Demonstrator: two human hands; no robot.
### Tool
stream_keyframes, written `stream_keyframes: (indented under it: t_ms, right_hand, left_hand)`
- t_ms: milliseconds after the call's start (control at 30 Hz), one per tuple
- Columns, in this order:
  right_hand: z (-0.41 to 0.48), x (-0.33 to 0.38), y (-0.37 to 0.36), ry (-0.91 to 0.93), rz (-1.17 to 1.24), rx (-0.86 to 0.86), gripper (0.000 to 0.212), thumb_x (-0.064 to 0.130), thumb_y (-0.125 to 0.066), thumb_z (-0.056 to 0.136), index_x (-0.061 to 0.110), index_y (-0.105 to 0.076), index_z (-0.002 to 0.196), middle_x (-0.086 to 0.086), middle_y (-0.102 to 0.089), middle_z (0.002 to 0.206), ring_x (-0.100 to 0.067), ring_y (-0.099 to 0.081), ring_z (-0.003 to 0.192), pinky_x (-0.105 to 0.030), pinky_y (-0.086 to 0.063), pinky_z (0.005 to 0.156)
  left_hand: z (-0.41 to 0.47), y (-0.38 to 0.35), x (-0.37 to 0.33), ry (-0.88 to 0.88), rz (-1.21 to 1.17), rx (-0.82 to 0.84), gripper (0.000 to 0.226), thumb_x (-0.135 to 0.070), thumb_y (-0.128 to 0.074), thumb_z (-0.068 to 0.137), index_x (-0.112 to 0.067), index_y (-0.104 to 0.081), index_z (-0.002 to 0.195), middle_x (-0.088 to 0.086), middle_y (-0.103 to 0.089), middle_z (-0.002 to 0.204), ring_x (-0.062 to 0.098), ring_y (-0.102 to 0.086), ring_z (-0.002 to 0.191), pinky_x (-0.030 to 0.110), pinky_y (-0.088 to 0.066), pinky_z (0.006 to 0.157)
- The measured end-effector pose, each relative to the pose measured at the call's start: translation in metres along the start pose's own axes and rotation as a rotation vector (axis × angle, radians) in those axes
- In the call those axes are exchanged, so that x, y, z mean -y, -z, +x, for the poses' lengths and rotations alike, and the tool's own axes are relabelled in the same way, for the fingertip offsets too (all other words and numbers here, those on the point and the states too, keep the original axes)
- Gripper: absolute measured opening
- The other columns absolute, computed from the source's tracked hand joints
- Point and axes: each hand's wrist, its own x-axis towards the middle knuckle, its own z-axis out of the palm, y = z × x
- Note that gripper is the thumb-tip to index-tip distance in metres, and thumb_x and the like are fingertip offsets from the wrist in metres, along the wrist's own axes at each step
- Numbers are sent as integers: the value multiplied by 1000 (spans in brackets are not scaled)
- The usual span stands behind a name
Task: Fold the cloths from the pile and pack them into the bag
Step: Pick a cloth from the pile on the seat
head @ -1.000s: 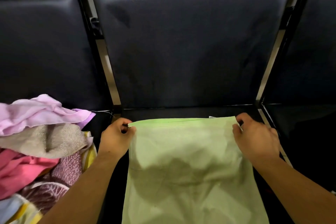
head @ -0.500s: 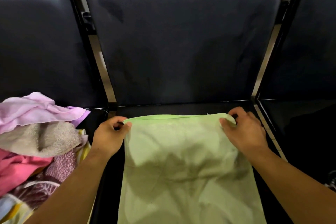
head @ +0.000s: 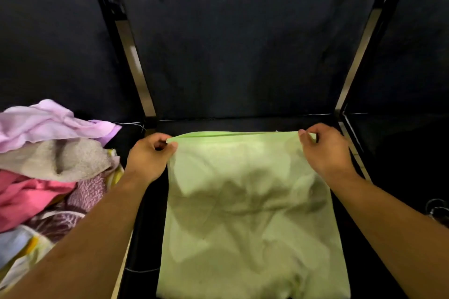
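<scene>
No readable text, label, brand or number shows anywhere.

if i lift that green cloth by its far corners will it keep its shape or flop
Probably floppy: the green cloth lies in soft wrinkles. Likely light, since the left hand and right hand pinch its far corners with only fingertips. Its middle would probably sag between them.

Two arms of one person, seen from the wearer's own head. The bare left forearm (head: pixel 97 238) and bare right forearm (head: pixel 393 223) are uncovered along their whole visible length, slim and smooth, narrowing at the wrist. The left grip (head: pixel 149 155) is a bare hand with rounded knuckles. The right grip (head: pixel 325 150) is a bare hand with a short trimmed thumbnail (head: pixel 302 132).
</scene>
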Motion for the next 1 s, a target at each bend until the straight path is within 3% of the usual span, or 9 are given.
stream_keyframes:
  t_ms: [100, 167, 300, 500, 700, 900, 1000]
  right_hand:
    - [1, 1, 4, -21, -26, 6, 27, 39, -63, 99, 14, -69, 106, 0, -62, 83, -16, -55, 73, -26, -39, 70]
    - [-1, 0, 5, -19, -50, 27, 28, 39, -65, 98, 13, -71, 108, 1, -62, 85, -16, -56, 77, -25, -40, 71]
    - [-3, -6, 3, -25, -65, 51, 26, 39, -69, 95, 17, -68, 109, 2, -65, 85, -7, -54, 68, -20, -37, 58]
    - [-1, -7, -4, -16, -181, 99, 36, 46, -69, 93, 21, -63, 119, -5, -68, 104, -27, -66, 97, -38, -55, 87]
    - [-4, -7, -1, -16, -131, 91, 25, 37, -72, 93, 20, -63, 108, -7, -64, 113, -21, -59, 96, -31, -45, 80]
    - [-6, -3, 6, -6, -27, 135, 44, 35, -72, 94, 21, -62, 134, -3, -69, 113, -14, -57, 94, -27, -44, 85]
    - [-6, -4, 6, 35, -48, 143, 33, 35, -69, 96, 21, -70, 126, 6, -67, 97, -10, -60, 85, -23, -43, 74]
  left_hand:
    - [-2, 0, 0, 9, -7, 7, 8, -34, -74, 92, -29, -74, 97, -9, -73, 89, 13, -68, 88, 27, -45, 81]
    - [-1, 0, 0, 17, -28, 3, 8, -35, -74, 92, -29, -74, 98, -8, -74, 90, 14, -68, 88, 28, -48, 83]
    - [1, 1, 4, 50, -108, 6, 3, -38, -74, 90, -35, -75, 89, -11, -75, 85, 10, -65, 76, 35, -55, 84]
    - [-1, 3, 0, 62, -157, -2, 2, -35, -73, 92, -35, -75, 92, -11, -75, 91, 8, -67, 85, 25, -50, 84]
    - [-4, 4, -3, 75, -143, 0, 5, -34, -73, 93, -32, -75, 97, -9, -75, 93, 10, -67, 86, 26, -51, 85]
    - [-4, 4, -4, 78, -123, 9, 8, -35, -73, 94, -31, -76, 99, -9, -75, 94, 11, -68, 90, 24, -47, 83]
    - [-5, 4, -5, 81, -119, 10, 4, -34, -72, 94, -33, -75, 97, -10, -75, 93, 10, -68, 90, 20, -46, 80]
